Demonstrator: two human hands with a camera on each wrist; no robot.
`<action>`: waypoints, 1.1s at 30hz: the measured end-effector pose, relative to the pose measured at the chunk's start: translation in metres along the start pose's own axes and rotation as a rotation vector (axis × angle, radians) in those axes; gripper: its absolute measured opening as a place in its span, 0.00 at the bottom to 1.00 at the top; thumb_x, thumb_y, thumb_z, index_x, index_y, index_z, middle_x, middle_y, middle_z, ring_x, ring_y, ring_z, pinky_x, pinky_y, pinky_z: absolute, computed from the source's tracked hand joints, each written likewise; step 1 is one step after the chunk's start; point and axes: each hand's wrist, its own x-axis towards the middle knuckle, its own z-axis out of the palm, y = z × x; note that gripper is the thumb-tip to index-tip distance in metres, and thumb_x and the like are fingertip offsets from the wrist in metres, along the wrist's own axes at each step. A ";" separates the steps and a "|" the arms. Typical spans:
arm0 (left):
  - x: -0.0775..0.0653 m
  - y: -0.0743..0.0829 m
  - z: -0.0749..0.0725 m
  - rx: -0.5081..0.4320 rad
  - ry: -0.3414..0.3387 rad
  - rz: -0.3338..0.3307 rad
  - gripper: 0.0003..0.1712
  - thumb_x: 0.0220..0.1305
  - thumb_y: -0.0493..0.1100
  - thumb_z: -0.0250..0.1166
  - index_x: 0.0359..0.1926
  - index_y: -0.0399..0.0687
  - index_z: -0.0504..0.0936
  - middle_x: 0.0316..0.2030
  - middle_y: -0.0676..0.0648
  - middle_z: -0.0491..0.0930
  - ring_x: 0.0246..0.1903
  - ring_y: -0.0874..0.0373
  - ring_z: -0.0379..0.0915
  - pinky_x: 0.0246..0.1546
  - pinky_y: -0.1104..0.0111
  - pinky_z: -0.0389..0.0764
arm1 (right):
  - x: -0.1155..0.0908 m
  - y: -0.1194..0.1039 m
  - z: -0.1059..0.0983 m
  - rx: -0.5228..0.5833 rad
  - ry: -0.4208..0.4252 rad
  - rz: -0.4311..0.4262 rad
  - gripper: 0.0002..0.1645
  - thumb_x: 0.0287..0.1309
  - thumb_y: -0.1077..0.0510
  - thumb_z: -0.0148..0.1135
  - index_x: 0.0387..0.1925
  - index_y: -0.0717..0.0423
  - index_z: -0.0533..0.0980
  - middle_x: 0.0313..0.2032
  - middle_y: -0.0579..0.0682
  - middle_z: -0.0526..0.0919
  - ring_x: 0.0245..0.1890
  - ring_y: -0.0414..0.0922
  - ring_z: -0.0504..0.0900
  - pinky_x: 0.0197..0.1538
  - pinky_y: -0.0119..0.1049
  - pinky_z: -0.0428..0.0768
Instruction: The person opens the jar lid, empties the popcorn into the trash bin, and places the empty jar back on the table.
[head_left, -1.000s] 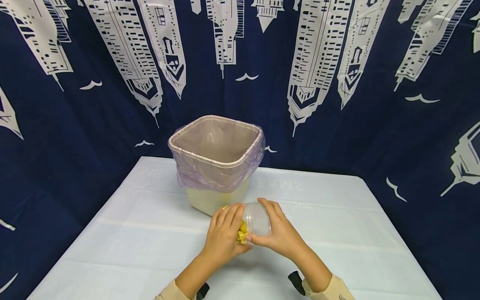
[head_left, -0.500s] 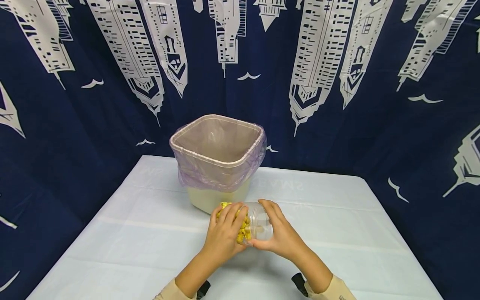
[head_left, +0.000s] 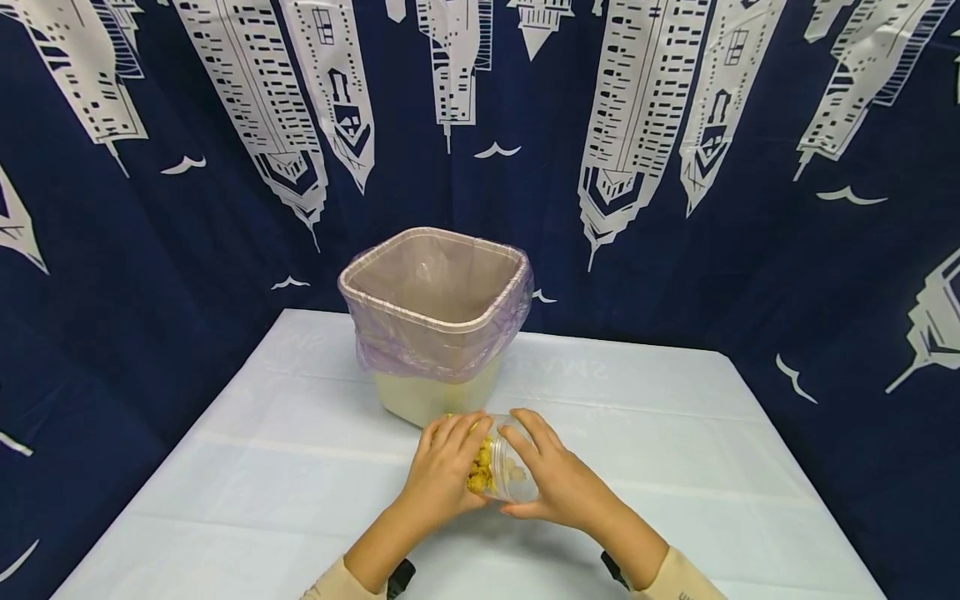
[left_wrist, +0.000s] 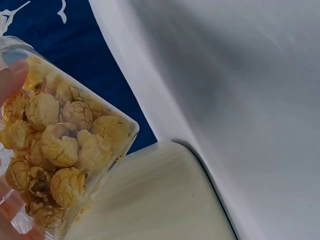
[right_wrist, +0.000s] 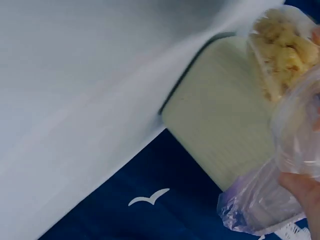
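Note:
Both hands hold a clear plastic jar of yellow popcorn (left_wrist: 60,145) sideways above the front of the table. My left hand (head_left: 442,467) grips the popcorn-filled end, its fingers over the far side and its thumb underneath. My right hand (head_left: 558,475) grips the clear ridged lid end (head_left: 501,471), fingers over the top and thumb below. In the right wrist view, the thumb (right_wrist: 302,187) lies at the edge of that clear end, and the popcorn (right_wrist: 287,55) shows beyond it. The left fingers partly hide the jar in the head view.
A cream bin (head_left: 438,398) lined with a thin purple bag (head_left: 427,350) stands just behind the hands. It is on a table with a white cloth (head_left: 660,467). A navy curtain (head_left: 487,200) with white building prints hangs behind and at the sides.
The right hand's fingers have shifted round the clear end, one now bending over its near side. The jar and both hands have dipped slightly toward the person. The bin stays in place.

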 end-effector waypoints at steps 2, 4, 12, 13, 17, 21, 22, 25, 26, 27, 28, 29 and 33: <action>0.001 -0.001 -0.001 0.001 -0.003 0.003 0.61 0.17 0.58 0.79 0.59 0.45 0.63 0.55 0.45 0.66 0.54 0.51 0.60 0.55 0.54 0.60 | -0.001 0.002 -0.001 -0.027 -0.004 -0.040 0.57 0.28 0.41 0.75 0.60 0.55 0.57 0.61 0.59 0.55 0.61 0.57 0.56 0.49 0.45 0.73; 0.002 -0.001 -0.001 -0.001 0.002 0.005 0.61 0.18 0.58 0.79 0.59 0.45 0.63 0.55 0.45 0.67 0.54 0.50 0.61 0.55 0.54 0.60 | -0.002 0.003 -0.001 -0.018 -0.003 -0.041 0.60 0.27 0.40 0.75 0.61 0.55 0.55 0.63 0.59 0.53 0.62 0.59 0.54 0.51 0.47 0.70; 0.006 -0.002 0.001 0.013 0.055 0.011 0.59 0.18 0.60 0.78 0.58 0.47 0.64 0.53 0.46 0.67 0.52 0.50 0.62 0.53 0.53 0.60 | 0.001 -0.015 -0.006 0.299 0.002 0.451 0.62 0.42 0.35 0.64 0.69 0.47 0.39 0.67 0.55 0.45 0.61 0.60 0.56 0.50 0.58 0.67; 0.007 -0.002 0.001 0.014 0.061 0.014 0.60 0.18 0.59 0.78 0.58 0.47 0.64 0.53 0.46 0.67 0.52 0.50 0.62 0.53 0.53 0.60 | 0.002 -0.017 -0.007 0.314 0.003 0.530 0.60 0.44 0.35 0.62 0.69 0.47 0.39 0.67 0.56 0.46 0.60 0.60 0.59 0.50 0.59 0.67; 0.006 -0.001 0.002 0.028 0.073 0.020 0.60 0.16 0.58 0.79 0.58 0.48 0.64 0.52 0.46 0.68 0.52 0.50 0.62 0.53 0.54 0.61 | 0.006 -0.020 -0.011 0.333 -0.051 0.738 0.56 0.48 0.30 0.55 0.68 0.52 0.44 0.63 0.61 0.57 0.51 0.59 0.71 0.44 0.56 0.73; 0.005 -0.001 0.002 0.039 0.073 0.021 0.60 0.16 0.59 0.78 0.58 0.48 0.64 0.51 0.46 0.68 0.52 0.50 0.62 0.53 0.54 0.61 | 0.010 -0.019 -0.014 0.365 -0.116 0.776 0.55 0.47 0.30 0.55 0.67 0.57 0.49 0.57 0.64 0.63 0.40 0.56 0.77 0.36 0.50 0.76; 0.005 -0.001 0.002 0.039 0.076 0.022 0.60 0.16 0.59 0.78 0.58 0.48 0.64 0.51 0.46 0.68 0.52 0.50 0.63 0.53 0.54 0.61 | 0.010 -0.019 -0.015 0.380 -0.119 0.777 0.54 0.47 0.31 0.56 0.66 0.57 0.50 0.57 0.65 0.64 0.39 0.56 0.77 0.36 0.50 0.77; 0.005 -0.002 0.003 0.041 0.084 0.030 0.58 0.18 0.59 0.78 0.57 0.48 0.64 0.51 0.46 0.69 0.52 0.51 0.63 0.52 0.53 0.61 | 0.010 -0.019 -0.015 0.416 -0.111 0.776 0.54 0.46 0.33 0.59 0.66 0.56 0.51 0.57 0.63 0.64 0.39 0.55 0.76 0.36 0.48 0.77; 0.006 -0.002 0.003 0.044 0.086 0.032 0.58 0.19 0.59 0.78 0.57 0.48 0.64 0.51 0.46 0.69 0.52 0.51 0.63 0.52 0.53 0.61 | 0.010 -0.019 -0.015 0.419 -0.106 0.765 0.54 0.45 0.33 0.60 0.66 0.55 0.51 0.57 0.63 0.63 0.40 0.55 0.76 0.36 0.48 0.77; 0.006 -0.002 0.003 0.046 0.085 0.035 0.58 0.19 0.59 0.78 0.57 0.48 0.64 0.51 0.46 0.68 0.52 0.51 0.63 0.52 0.53 0.61 | 0.009 -0.018 -0.014 0.412 -0.105 0.748 0.55 0.44 0.33 0.61 0.66 0.53 0.50 0.58 0.61 0.62 0.41 0.55 0.76 0.37 0.48 0.77; 0.006 -0.002 0.003 0.044 0.085 0.035 0.58 0.19 0.58 0.78 0.57 0.48 0.64 0.51 0.46 0.68 0.52 0.50 0.63 0.52 0.53 0.61 | 0.008 -0.018 -0.014 0.403 -0.103 0.727 0.56 0.43 0.33 0.62 0.67 0.52 0.50 0.58 0.60 0.62 0.43 0.55 0.75 0.38 0.48 0.76; 0.006 -0.002 0.003 0.046 0.083 0.037 0.58 0.19 0.58 0.78 0.57 0.48 0.64 0.52 0.46 0.68 0.52 0.50 0.63 0.52 0.53 0.61 | 0.007 -0.018 -0.013 0.393 -0.100 0.700 0.56 0.42 0.33 0.62 0.67 0.50 0.49 0.59 0.59 0.62 0.43 0.55 0.75 0.38 0.48 0.76; 0.006 -0.002 0.001 0.061 0.067 0.039 0.59 0.18 0.59 0.78 0.57 0.47 0.64 0.52 0.45 0.68 0.52 0.50 0.62 0.53 0.53 0.61 | 0.003 -0.015 -0.012 0.331 -0.086 0.542 0.59 0.38 0.35 0.67 0.67 0.47 0.48 0.61 0.53 0.58 0.48 0.54 0.73 0.42 0.48 0.75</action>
